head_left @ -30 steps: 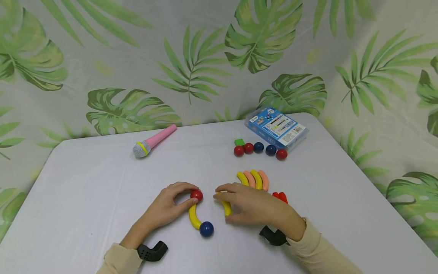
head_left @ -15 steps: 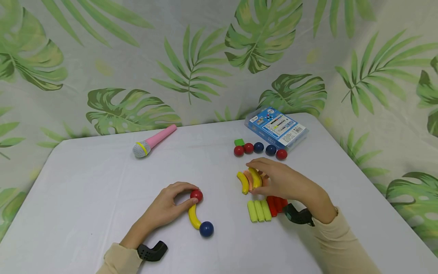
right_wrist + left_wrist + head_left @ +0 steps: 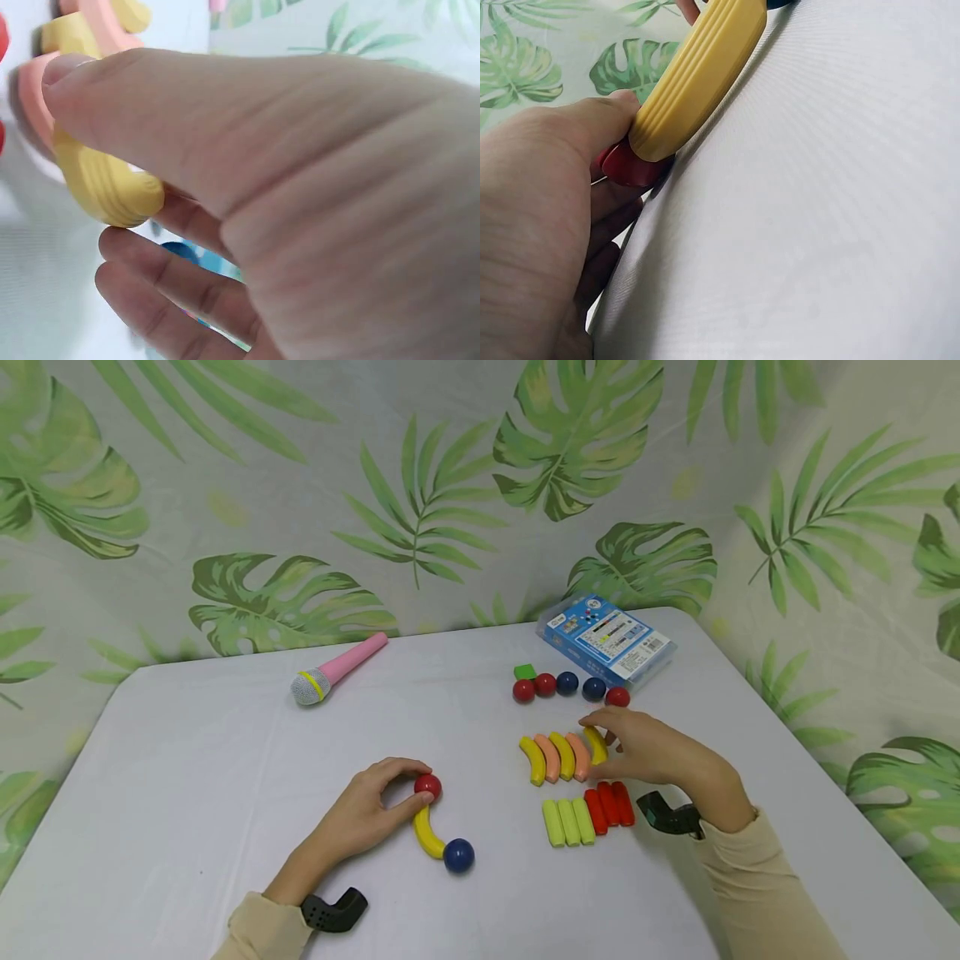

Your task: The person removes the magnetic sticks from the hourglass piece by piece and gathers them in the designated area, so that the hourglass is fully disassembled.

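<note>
My left hand pinches a red ball between thumb and fingers. A curved yellow stick joins that ball at one end and meets a dark blue ball at the other. In the left wrist view the grooved yellow stick rises from the red ball under my thumb. Farther right, my right hand pinches another curved yellow stick at the right end of a row of curved yellow and pink sticks. The right wrist view shows this yellow stick between thumb and fingers.
Light green sticks and red sticks lie in front of the row. Behind it are red and blue balls, a green block and a blue box. A pink microphone lies back left.
My right hand has carried the curved yellow stick from the middle of the table to the row's right end. The blue ball has shifted slightly right; my left hand stays nearly still.
</note>
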`<state>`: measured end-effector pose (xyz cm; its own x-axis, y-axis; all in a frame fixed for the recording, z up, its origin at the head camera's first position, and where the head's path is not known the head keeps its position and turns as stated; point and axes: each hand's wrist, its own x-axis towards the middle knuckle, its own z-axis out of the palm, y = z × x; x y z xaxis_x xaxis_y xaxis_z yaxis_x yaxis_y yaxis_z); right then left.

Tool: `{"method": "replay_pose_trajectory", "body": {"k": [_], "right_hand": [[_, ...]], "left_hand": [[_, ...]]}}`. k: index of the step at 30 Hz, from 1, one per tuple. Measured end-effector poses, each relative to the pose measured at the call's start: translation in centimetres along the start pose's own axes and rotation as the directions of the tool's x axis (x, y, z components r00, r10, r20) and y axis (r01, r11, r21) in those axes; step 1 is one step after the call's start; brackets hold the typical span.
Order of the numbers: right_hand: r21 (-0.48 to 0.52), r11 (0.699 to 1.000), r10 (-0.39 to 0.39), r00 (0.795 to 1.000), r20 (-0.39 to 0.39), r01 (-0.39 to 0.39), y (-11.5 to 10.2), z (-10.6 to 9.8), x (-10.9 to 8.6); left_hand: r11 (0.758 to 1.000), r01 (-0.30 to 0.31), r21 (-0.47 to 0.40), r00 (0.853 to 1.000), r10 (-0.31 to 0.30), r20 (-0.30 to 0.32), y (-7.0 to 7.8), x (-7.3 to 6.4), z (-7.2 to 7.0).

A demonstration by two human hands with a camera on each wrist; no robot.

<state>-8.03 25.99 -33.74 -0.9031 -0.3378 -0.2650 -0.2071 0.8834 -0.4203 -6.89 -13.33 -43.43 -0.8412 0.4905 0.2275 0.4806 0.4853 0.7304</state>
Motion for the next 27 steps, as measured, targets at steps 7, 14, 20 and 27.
{"method": "replay_pose_trajectory", "body": {"k": [7, 14, 20, 27], "right_hand": [[0.028, 0.999, 0.024, 0.999, 0.043, -0.025, 0.45, 0.45, 0.59], [0.034, 0.998, 0.048, 0.997, 0.064, -0.05, 0.6, 0.52, 0.59], [0.047, 0.998, 0.03, 0.999, 0.041, -0.032, 0.62, 0.62, 0.46], [0.038, 0.999, 0.006, 1.0, 0.007, -0.006, 0.76, 0.58, 0.46]], "left_hand": [[1.0, -0.009, -0.006, 1.0, 0.009, -0.005, -0.04, 0.01, 0.06], [1.0, -0.018, 0.002, 1.0, 0.018, -0.014, -0.03, 0.01, 0.07], [1.0, 0.003, 0.0, 1.0, -0.003, -0.006, 0.03, -0.05, 0.06], [1.0, -0.004, 0.005, 1.0, 0.004, -0.011, 0.06, -0.03, 0.01]]}}
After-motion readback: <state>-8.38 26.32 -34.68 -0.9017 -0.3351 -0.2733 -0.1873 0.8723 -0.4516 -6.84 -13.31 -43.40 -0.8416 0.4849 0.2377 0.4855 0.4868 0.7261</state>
